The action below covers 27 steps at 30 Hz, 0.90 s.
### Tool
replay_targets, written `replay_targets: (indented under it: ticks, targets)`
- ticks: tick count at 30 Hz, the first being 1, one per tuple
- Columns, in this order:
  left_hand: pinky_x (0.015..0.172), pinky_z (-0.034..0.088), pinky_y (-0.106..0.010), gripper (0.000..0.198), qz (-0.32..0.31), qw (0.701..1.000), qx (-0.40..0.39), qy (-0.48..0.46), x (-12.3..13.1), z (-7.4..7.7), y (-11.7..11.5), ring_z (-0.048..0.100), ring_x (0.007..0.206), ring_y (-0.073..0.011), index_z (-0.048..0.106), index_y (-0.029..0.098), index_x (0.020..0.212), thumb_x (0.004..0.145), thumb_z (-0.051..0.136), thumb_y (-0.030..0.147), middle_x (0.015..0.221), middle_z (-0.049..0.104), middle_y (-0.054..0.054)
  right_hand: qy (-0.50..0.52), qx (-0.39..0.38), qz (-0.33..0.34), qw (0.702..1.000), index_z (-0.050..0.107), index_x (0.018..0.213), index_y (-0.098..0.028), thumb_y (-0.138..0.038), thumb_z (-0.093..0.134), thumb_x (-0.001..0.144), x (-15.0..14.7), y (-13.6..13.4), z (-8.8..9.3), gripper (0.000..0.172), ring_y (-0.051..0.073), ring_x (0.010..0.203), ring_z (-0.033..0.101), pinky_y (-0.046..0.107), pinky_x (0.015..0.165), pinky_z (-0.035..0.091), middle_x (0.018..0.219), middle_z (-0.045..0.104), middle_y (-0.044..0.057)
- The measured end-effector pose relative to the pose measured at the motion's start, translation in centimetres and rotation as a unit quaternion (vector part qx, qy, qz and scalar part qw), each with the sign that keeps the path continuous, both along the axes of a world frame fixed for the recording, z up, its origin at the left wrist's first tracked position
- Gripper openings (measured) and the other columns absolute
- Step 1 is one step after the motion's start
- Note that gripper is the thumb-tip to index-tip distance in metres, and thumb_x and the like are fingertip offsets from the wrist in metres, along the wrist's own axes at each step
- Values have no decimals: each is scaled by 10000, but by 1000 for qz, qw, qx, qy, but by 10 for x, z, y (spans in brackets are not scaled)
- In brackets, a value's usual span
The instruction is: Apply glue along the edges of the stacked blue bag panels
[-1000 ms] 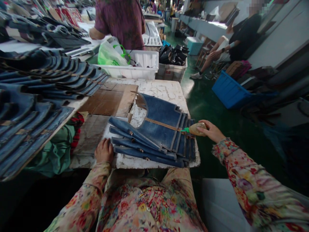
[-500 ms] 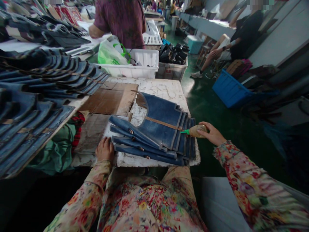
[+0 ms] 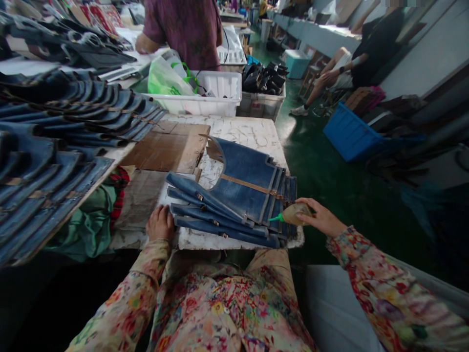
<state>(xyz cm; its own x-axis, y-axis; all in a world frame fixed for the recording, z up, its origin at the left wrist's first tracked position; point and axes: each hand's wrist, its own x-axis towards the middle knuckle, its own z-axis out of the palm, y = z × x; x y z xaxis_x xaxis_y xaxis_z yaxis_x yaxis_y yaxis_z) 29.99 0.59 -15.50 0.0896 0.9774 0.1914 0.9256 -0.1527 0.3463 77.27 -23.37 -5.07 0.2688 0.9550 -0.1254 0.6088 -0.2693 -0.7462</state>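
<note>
Fanned blue pieces, which look like leather or denim, lie overlapped on a white worn tabletop before me. A brown strip crosses the top piece. My right hand is closed round a squeeze bottle with a yellowish body and green nozzle. The nozzle tip points left, at the stepped right edges of the pieces; whether it touches them I cannot tell. My left hand lies on the table's left front, fingers stretched out, just beside the folded left ends of the pieces.
Many similar blue pieces cover a board at left. Flattened cardboard lies between. Behind the table stand a white crate and a crate of black items. Two other people are beyond; a blue bin sits at right.
My right hand has brought the bottle down and slightly toward me, so its nozzle has moved from near the brown strip to lower along the right edges. My left hand stays put.
</note>
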Motion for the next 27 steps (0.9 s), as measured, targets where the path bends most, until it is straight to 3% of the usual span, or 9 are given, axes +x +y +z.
replay_targets:
  ticks: [12, 18, 24, 27]
  targets:
    - [1071, 321, -457, 442, -5, 1000, -2, 16, -1, -2, 2, 433, 1266, -290, 561, 108, 1266, 900, 389, 284, 1364, 501, -145, -35, 22, 44, 998, 541, 1133, -255, -496, 609, 773, -21, -1, 13, 439, 266, 1097, 560, 436, 933, 491, 1178, 551, 79]
    - [1075, 315, -456, 447, 2, 1000, -2, 5, 1, 0, 0, 431, 1267, -284, 565, 121, 1267, 891, 388, 286, 1369, 501, -137, -114, 62, 15, 991, 539, 1100, -235, -470, 606, 758, -14, 9, 16, 421, 288, 1104, 546, 468, 958, 458, 1150, 553, 97]
    - [1078, 307, -457, 440, 12, 1000, -4, -6, 2, 0, -1, 428, 1269, -278, 569, 147, 1264, 888, 397, 297, 1370, 503, -124, -97, 35, 77, 992, 537, 1120, -253, -469, 600, 775, -13, 6, 18, 411, 273, 1101, 551, 437, 951, 467, 1176, 553, 84]
    - [1077, 307, -463, 444, 6, 1000, -5, -2, 0, -1, 0, 422, 1274, -282, 563, 141, 1269, 897, 383, 302, 1376, 495, -129, -130, 55, 43, 989, 530, 1118, -241, -465, 590, 776, -7, 12, 15, 413, 278, 1098, 550, 458, 967, 448, 1161, 552, 89]
